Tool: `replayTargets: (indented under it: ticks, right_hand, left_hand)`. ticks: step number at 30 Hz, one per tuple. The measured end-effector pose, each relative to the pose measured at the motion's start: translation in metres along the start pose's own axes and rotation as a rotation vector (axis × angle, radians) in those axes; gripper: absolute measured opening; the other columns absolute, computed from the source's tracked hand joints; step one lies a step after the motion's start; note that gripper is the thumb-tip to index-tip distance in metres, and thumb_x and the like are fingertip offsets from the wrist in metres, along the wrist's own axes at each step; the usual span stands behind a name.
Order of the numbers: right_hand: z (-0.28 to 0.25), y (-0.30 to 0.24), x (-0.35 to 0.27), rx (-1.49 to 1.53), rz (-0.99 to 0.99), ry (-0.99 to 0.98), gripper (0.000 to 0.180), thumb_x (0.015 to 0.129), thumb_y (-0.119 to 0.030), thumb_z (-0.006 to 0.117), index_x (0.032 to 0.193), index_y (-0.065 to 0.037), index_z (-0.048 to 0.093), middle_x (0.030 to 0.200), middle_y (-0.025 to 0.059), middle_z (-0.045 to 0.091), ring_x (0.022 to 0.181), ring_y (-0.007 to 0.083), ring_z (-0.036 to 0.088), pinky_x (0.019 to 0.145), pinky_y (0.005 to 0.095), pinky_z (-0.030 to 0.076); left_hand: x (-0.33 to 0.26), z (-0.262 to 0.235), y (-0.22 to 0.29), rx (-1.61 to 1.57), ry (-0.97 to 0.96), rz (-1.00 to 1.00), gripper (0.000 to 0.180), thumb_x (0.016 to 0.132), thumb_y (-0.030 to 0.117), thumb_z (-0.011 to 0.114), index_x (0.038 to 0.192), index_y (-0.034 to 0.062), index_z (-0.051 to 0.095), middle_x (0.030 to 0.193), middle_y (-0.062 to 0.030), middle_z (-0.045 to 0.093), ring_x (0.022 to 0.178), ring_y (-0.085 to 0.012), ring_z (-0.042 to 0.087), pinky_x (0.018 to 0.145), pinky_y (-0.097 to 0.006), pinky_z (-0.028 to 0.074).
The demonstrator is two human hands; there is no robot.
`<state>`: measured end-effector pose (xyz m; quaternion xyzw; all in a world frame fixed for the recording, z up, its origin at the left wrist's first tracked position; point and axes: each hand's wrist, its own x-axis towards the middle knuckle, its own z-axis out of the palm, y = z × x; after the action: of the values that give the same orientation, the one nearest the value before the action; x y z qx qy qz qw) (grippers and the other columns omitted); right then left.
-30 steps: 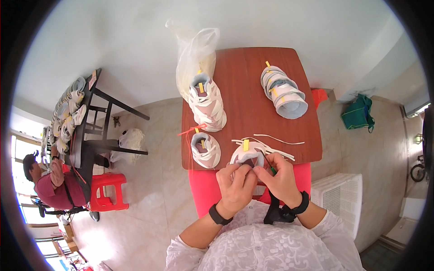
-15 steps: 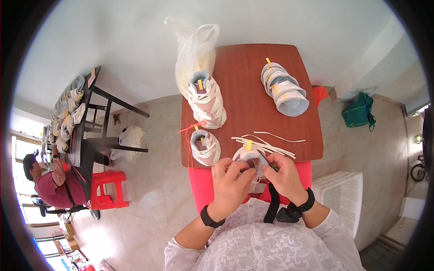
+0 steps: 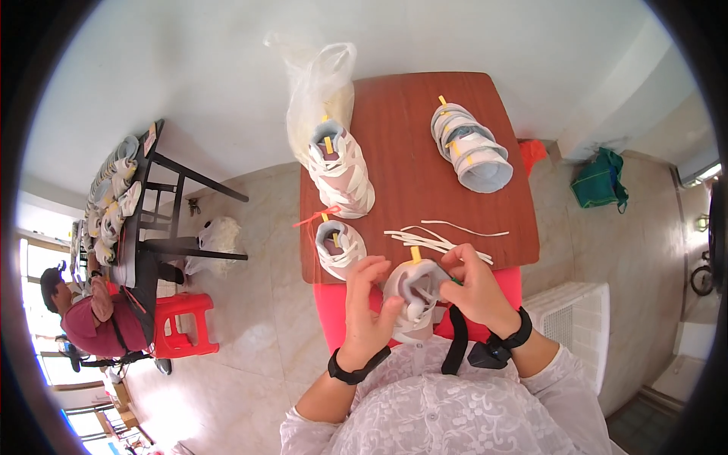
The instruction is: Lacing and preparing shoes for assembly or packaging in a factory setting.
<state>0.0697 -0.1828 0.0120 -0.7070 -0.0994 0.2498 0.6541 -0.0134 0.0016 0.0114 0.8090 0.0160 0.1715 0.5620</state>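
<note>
Head camera: pale shoe upper between two hands

The pale shoe upper [image 3: 414, 312] sits at the near edge of the counter [image 3: 413, 174], its yellow tab [image 3: 415, 255] pointing away from the person; whether it rests on anything is hidden. Left hand [image 3: 370, 312] is spread, fingers curved and thumb beside the opening; contact is unclear. Right hand [image 3: 478, 292] pinches a green-handled tool [image 3: 456, 281] at the collar's right side. Loose white laces [image 3: 432, 243] lie just beyond.

The upper should be light and pliable, likely to fold if squeezed, and not very slippery. The padded collar looks the best hold, with the tab for steadying; the thin lace loops would probably snag or shift.
</note>
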Motion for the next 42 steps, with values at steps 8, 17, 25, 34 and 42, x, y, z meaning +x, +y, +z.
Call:
replayTargets:
  ticks: [8, 17, 25, 34, 42]
  right_hand:
    - [0.004, -0.012, 0.004, 0.121, 0.143, 0.002, 0.035, 0.079, -0.004, 0.058, 0.109, 0.001, 0.041, 0.086, 0.0102, 0.062, 0.067, 0.0126, 0.061, 0.057, 0.0283, 0.048]
    - [0.014, -0.009, 0.002, -0.573, -0.611, 0.199, 0.037, 0.075, -0.012, 0.074, 0.107, -0.006, 0.057, 0.105, 0.011, 0.057, 0.078, 0.0242, 0.064, 0.06, 0.0344, 0.051]
    - [0.012, -0.027, 0.0, -0.722, -0.583, 0.005, 0.029, 0.072, -0.008, 0.074, 0.097, -0.007, 0.059, 0.119, 0.0111, 0.052, 0.083, 0.0241, 0.065, 0.061, 0.0341, 0.054]
    - [0.004, -0.037, -0.008, -0.79, -0.708, -0.135, 0.018, 0.074, -0.007, 0.067, 0.09, -0.009, 0.059, 0.124, 0.0129, 0.05, 0.073, 0.0242, 0.066, 0.055, 0.0339, 0.054]
    - [0.005, -0.046, -0.018, -0.504, -0.274, -0.149, 0.016, 0.074, -0.008, 0.067, 0.089, -0.011, 0.061, 0.124, 0.0106, 0.051, 0.065, 0.0191, 0.064, 0.052, 0.031, 0.052]
  left_hand:
    - [-0.038, 0.007, -0.017, -0.591, 0.087, -0.501, 0.055, 0.089, 0.016, 0.065, 0.133, -0.0004, 0.036, 0.128, -0.0136, 0.049, 0.119, -0.0217, 0.05, 0.103, -0.037, 0.038]
    - [-0.024, 0.005, -0.02, -1.089, 0.056, -0.724, 0.047, 0.091, 0.01, 0.063, 0.132, 0.0028, 0.042, 0.128, -0.0078, 0.055, 0.116, -0.0189, 0.055, 0.1, -0.036, 0.043]
    - [-0.025, -0.002, -0.027, -1.236, -0.054, -0.562, 0.059, 0.09, 0.017, 0.066, 0.14, 0.0074, 0.036, 0.137, -0.0057, 0.048, 0.125, -0.0204, 0.048, 0.105, -0.041, 0.039]
    - [-0.024, -0.015, -0.04, -1.27, -0.139, -0.503, 0.081, 0.074, 0.014, 0.077, 0.141, 0.0059, 0.033, 0.137, -0.0108, 0.044, 0.128, -0.0268, 0.043, 0.108, -0.044, 0.035]
    - [-0.017, -0.027, -0.048, -0.579, -0.314, -0.284, 0.054, 0.08, -0.001, 0.071, 0.13, 0.0032, 0.052, 0.132, -0.0052, 0.048, 0.124, -0.0205, 0.048, 0.104, -0.037, 0.04]
